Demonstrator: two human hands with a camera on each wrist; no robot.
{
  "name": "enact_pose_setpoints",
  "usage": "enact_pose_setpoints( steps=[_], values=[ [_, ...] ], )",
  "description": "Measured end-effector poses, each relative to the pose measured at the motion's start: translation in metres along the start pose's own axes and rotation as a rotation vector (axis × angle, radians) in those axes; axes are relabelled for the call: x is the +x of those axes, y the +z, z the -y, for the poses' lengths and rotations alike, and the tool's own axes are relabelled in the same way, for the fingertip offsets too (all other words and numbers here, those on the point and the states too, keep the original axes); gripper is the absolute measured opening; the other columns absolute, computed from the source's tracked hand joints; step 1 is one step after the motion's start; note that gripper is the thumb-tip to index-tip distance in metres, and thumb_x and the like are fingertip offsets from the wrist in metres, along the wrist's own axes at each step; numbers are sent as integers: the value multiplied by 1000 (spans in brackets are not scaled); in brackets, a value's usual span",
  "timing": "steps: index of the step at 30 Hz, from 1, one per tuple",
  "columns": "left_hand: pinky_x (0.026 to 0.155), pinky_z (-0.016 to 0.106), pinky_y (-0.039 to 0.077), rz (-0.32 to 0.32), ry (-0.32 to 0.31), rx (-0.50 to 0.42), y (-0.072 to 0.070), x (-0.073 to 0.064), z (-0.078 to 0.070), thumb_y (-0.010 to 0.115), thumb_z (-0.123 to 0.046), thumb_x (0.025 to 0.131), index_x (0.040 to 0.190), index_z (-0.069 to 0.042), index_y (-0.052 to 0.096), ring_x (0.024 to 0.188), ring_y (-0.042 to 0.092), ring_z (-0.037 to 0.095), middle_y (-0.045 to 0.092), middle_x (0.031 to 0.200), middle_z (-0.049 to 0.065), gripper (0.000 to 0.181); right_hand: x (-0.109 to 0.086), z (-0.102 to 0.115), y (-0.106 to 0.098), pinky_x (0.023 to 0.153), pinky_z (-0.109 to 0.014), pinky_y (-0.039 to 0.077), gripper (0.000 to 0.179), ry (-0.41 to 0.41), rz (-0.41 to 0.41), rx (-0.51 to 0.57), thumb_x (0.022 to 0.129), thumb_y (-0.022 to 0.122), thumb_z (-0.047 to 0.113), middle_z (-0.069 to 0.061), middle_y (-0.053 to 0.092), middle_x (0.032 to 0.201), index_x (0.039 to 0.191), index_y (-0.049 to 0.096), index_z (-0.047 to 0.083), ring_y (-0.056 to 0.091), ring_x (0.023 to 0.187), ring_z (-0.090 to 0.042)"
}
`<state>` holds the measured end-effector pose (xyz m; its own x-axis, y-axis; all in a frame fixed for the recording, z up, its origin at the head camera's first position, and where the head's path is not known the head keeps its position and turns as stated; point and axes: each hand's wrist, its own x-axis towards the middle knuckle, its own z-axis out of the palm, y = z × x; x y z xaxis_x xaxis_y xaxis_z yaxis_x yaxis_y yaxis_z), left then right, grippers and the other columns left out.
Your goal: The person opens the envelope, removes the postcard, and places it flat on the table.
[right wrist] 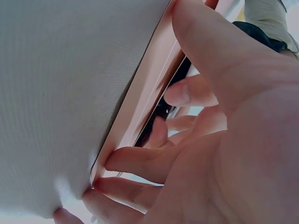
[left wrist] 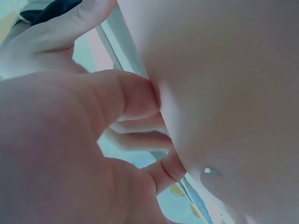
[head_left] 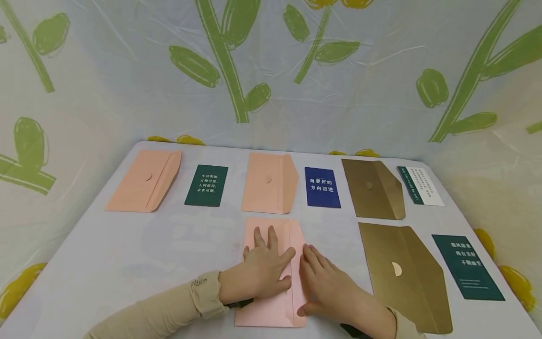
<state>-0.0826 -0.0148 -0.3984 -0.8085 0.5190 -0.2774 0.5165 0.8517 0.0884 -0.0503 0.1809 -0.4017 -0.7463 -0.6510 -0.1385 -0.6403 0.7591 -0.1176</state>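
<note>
A pink envelope (head_left: pixel 264 316) lies flat at the front middle of the table, its flap towards the right. My left hand (head_left: pixel 263 268) rests on its body with the fingers spread. At the flap's right edge, my right hand (head_left: pixel 331 285) touches the paper with fairly straight fingers held close together, the thumb lower down. In the right wrist view, fingertips (right wrist: pixel 119 160) meet the envelope's edge (right wrist: pixel 140 100), and a dark strip shows just beyond it. The left wrist view has the left hand (left wrist: pixel 60 140) close up, fingers against the paper. Whatever lies inside the envelope is hidden.
Along the back lie two peach envelopes (head_left: pixel 137 181) (head_left: pixel 262 186), a green card (head_left: pixel 206 186), a blue card (head_left: pixel 322 187), a brown envelope (head_left: pixel 364 200) and a white-and-green card (head_left: pixel 425 186). A large gold envelope (head_left: pixel 412 287) and another green card (head_left: pixel 470 270) are at right.
</note>
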Motion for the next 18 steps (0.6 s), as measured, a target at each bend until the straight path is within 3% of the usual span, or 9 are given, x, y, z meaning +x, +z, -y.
enact_pose_setpoints(
  steps=[7,12,18],
  values=[
    [79,59,54,11,31,-81,-6,0,5,57,-49,92,133,-19,44,131,31,64,28,150,36,52,0,-1,-1,107,-51,38,105,-1,-5,21,74,78,59,-33,34,150,143,41,-11,33,140,-45],
    [73,57,56,-9,57,-115,-8,-1,8,57,-45,92,121,-14,45,128,33,66,30,148,38,44,-1,-2,0,99,-56,44,100,-41,-27,56,75,75,58,-36,32,149,154,35,12,34,137,-50],
    [71,57,56,-24,75,-134,-8,0,9,58,-42,90,116,-14,45,127,33,67,30,148,39,40,-1,-3,0,93,-58,48,81,-94,-61,12,76,70,61,-38,35,144,145,51,24,39,132,-53]
  ],
)
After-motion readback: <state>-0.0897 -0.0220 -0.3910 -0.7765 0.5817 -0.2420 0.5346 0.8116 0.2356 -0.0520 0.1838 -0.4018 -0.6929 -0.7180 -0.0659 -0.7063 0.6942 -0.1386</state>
